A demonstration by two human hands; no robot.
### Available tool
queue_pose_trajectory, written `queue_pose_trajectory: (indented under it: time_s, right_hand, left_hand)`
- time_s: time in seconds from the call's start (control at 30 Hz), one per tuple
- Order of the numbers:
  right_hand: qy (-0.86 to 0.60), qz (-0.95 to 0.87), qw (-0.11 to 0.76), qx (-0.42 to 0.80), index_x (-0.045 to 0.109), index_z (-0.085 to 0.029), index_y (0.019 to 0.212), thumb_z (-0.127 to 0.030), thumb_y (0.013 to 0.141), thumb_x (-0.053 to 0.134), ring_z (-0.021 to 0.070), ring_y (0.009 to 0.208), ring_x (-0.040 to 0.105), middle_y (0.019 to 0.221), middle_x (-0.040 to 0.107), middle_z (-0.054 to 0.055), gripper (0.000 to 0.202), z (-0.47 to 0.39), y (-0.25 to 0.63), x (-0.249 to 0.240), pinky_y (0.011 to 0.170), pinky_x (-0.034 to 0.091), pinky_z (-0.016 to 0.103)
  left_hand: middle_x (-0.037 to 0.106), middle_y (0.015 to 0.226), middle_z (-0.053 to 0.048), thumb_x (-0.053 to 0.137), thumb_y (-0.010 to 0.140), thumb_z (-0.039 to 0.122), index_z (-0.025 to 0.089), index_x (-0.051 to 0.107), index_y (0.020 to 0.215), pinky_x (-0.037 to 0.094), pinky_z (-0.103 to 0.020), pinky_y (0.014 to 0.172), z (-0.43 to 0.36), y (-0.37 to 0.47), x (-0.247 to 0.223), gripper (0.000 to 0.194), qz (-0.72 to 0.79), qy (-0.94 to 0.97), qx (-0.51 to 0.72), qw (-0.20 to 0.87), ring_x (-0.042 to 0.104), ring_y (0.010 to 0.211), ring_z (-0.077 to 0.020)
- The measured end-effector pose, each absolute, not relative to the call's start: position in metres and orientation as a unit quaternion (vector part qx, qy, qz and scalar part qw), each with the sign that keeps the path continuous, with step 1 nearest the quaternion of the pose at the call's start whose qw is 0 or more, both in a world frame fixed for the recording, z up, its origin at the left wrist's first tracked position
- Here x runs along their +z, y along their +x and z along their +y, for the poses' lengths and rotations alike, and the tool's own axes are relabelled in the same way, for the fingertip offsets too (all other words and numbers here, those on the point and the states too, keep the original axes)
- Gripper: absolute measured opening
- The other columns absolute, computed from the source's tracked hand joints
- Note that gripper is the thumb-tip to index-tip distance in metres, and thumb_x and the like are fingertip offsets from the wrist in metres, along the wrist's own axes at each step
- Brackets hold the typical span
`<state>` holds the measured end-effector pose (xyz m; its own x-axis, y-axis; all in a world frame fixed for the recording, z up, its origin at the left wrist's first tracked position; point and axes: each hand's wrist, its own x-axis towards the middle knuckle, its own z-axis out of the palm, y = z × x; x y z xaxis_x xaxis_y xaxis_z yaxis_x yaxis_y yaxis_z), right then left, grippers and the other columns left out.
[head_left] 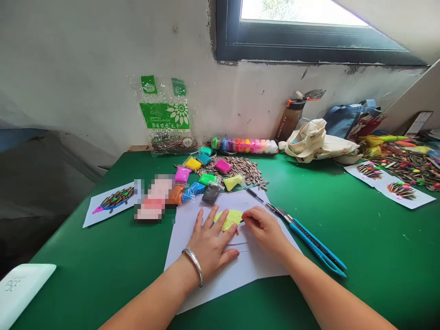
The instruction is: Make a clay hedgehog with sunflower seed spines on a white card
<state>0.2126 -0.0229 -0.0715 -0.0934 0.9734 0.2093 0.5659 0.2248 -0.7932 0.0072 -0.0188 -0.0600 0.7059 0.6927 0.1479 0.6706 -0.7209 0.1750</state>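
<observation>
My left hand point(215, 238), with a silver bracelet at its wrist, lies flat with fingers spread on a small white card point(237, 237) over larger white sheets point(202, 291). Under and between its fingers shows a flat yellow clay shape point(229, 220), with a bit of orange at its lower edge and blue at its left. My right hand point(263, 227) is closed in a pinch at the right edge of the yellow clay. A tiny dark bit shows at its fingertips, too small to name.
Bagged colored clay packets point(211, 195) and a heap of sunflower seeds point(244, 169) lie beyond the sheets. Blue-handled scissors point(318, 247) and a black pen point(254, 195) are at the right. A seed-covered hedgehog picture point(115, 201) lies left; a bottle point(290, 120) stands behind.
</observation>
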Motion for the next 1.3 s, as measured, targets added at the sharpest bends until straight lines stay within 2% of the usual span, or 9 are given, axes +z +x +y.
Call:
queue_pose_trajectory:
  time_s: [0.1,0.27,0.43,0.6,0.77,0.93,1.03,1.17,1.3]
  right_hand:
    - [-0.561,-0.678,0.383,0.281,0.062,-0.019,0.084,-0.018,0.087,0.048,0.0149,0.075,0.052,0.080,0.058,0.002,0.014,-0.022,0.214,-0.071,0.067,0.040,0.026]
    - [-0.564,-0.670,0.392,0.280,0.062,-0.019,0.082,-0.020,0.086,0.048,0.0151,0.076,0.053,0.079,0.058,0.002,0.014,-0.020,0.215,-0.070,0.069,0.041,0.027]
    - [-0.563,-0.669,0.397,0.279,0.062,-0.019,0.082,-0.019,0.086,0.048,0.0144,0.074,0.053,0.078,0.058,0.001,0.014,-0.020,0.216,-0.070,0.068,0.041,0.026]
    - [-0.564,-0.674,0.391,0.273,0.062,-0.020,0.082,-0.019,0.086,0.048,0.0142,0.074,0.053,0.078,0.058,0.001,0.015,-0.021,0.215,-0.073,0.068,0.041,0.026]
    - [-0.581,-0.662,0.381,0.282,0.063,-0.020,0.082,-0.020,0.084,0.050,0.0145,0.074,0.054,0.078,0.061,0.001,0.013,-0.017,0.216,-0.065,0.067,0.041,0.025]
    - [-0.586,-0.688,0.355,0.239,0.061,-0.021,0.083,-0.021,0.085,0.048,0.0142,0.072,0.053,0.080,0.061,0.001,0.014,-0.005,0.209,-0.041,0.065,0.040,0.025]
    - [-0.593,-0.682,0.357,0.235,0.058,-0.021,0.082,-0.020,0.087,0.045,0.0132,0.066,0.051,0.075,0.059,0.000,0.014,0.004,0.195,-0.035,0.059,0.038,0.023]
    - [-0.585,-0.678,0.367,0.250,0.056,-0.020,0.083,-0.020,0.088,0.041,0.0123,0.062,0.051,0.077,0.059,0.001,0.015,0.010,0.179,-0.047,0.055,0.038,0.022]
    - [-0.576,-0.715,0.339,0.206,0.058,-0.019,0.084,-0.018,0.088,0.040,0.0152,0.072,0.054,0.082,0.061,0.004,0.018,0.010,0.180,-0.059,0.064,0.041,0.025]
  left_hand:
    - [0.031,0.148,-0.008,0.054,0.083,0.052,0.034,0.033,0.140,0.008,-0.066,0.105,-0.019,0.008,-0.063,0.063,0.366,0.925,0.094,0.043,0.013,0.138,-0.0369]
    - [0.036,0.145,-0.010,0.050,0.083,0.057,0.033,0.036,0.138,0.009,-0.067,0.104,-0.020,0.012,-0.063,0.062,0.365,0.927,0.075,0.046,0.016,0.137,-0.0372]
    - [0.033,0.147,-0.011,0.050,0.082,0.058,0.029,0.029,0.142,0.011,-0.066,0.105,-0.019,0.011,-0.058,0.070,0.366,0.926,0.083,0.048,0.016,0.137,-0.0367]
    - [0.038,0.144,-0.011,0.046,0.083,0.060,0.029,0.041,0.136,0.009,-0.069,0.102,-0.014,0.006,-0.062,0.062,0.371,0.923,0.089,0.050,0.018,0.136,-0.0384]
    - [0.037,0.144,-0.012,0.046,0.085,0.057,0.023,0.037,0.139,0.011,-0.068,0.104,-0.017,0.002,-0.061,0.064,0.363,0.925,0.104,0.037,0.018,0.136,-0.0374]
    - [0.052,0.133,-0.011,0.050,0.087,0.046,0.020,0.055,0.124,0.020,-0.065,0.104,-0.013,-0.010,-0.056,0.046,0.396,0.906,0.151,0.019,0.030,0.132,-0.0368]
    - [0.057,0.127,-0.009,0.048,0.089,0.040,0.019,0.058,0.121,0.024,-0.060,0.104,-0.007,-0.017,-0.056,0.039,0.419,0.886,0.200,0.003,0.036,0.128,-0.0341]
    - [0.057,0.129,-0.008,0.049,0.088,0.045,0.023,0.058,0.121,0.023,-0.063,0.103,-0.005,-0.018,-0.058,0.041,0.421,0.887,0.189,0.009,0.035,0.129,-0.0359]
    - [0.053,0.133,-0.007,0.050,0.087,0.049,0.026,0.058,0.121,0.023,-0.065,0.103,-0.005,-0.013,-0.059,0.042,0.433,0.889,0.149,0.021,0.033,0.130,-0.0366]
